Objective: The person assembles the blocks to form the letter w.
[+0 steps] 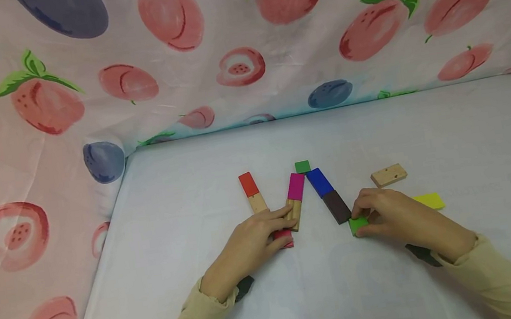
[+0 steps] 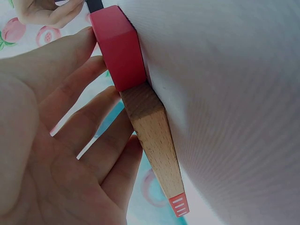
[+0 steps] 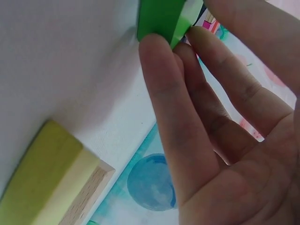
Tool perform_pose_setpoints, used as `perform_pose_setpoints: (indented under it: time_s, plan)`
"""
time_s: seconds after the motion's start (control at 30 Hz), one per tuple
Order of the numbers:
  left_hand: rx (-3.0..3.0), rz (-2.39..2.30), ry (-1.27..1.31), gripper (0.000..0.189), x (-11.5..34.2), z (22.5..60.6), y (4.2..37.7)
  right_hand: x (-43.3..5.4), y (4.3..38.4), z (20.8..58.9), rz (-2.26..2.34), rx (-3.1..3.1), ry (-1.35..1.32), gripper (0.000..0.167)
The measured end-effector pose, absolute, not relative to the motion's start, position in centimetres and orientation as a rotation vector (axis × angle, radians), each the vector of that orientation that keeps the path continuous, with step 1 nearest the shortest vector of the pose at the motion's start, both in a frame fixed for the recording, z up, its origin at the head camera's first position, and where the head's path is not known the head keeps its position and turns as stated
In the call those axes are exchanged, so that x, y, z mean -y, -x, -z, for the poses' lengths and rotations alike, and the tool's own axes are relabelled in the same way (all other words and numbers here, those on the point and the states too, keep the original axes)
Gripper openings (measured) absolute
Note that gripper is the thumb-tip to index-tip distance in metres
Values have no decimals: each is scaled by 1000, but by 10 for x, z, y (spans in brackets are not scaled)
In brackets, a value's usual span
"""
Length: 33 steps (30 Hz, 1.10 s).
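My right hand (image 1: pixel 390 214) pinches a light green block (image 1: pixel 358 225) between thumb and fingers, at the lower end of a dark brown block (image 1: pixel 337 207). The brown block continues a blue block (image 1: pixel 320 182) in a slanting line. My left hand (image 1: pixel 252 239) has its fairly straight fingers resting on a red block (image 2: pixel 119 47) and the plain wooden block (image 2: pixel 157 140) beside it. A magenta block (image 1: pixel 296 186) tops the wooden pieces there. On the far left an orange-red block (image 1: pixel 248 184) meets a wooden block (image 1: pixel 257 203), partly behind the left hand.
A small green block (image 1: pixel 303 166) lies at the peak between the magenta and blue blocks. To the right are a loose wooden block (image 1: pixel 388 175) and a yellow block (image 1: pixel 428 201), partly behind the right hand. Fruit-print cloth (image 1: pixel 238 36) rises behind the white table (image 1: pixel 305 305).
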<state>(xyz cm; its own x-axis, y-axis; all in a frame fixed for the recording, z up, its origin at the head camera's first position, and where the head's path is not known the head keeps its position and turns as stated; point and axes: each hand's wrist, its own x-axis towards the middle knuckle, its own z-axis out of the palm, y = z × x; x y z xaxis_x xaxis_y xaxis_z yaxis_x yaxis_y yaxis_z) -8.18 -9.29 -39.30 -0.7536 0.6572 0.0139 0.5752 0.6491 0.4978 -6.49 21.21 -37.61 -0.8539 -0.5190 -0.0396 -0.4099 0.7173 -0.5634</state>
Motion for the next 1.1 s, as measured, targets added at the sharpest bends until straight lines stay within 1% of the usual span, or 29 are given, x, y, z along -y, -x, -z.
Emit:
perform_pose_setpoints:
  time_s: [0.47, 0.8, 0.93, 1.1]
  plan:
    - [-2699, -719, -1007, 36, 93, 394, 81, -209, 62, 372, 723, -2750, 688, 22]
    - [-2697, -723, -1007, 36, 92, 393, 82, -214, 56, 362, 674, -2849, 784, 19]
    - [-2696, -717, -1005, 36, 92, 393, 81, -219, 55, 359, 667, -2896, 820, 20]
    - [-2694, -722, -1002, 37, 92, 392, 81, -226, 53, 358, 631, -2932, 746, 21]
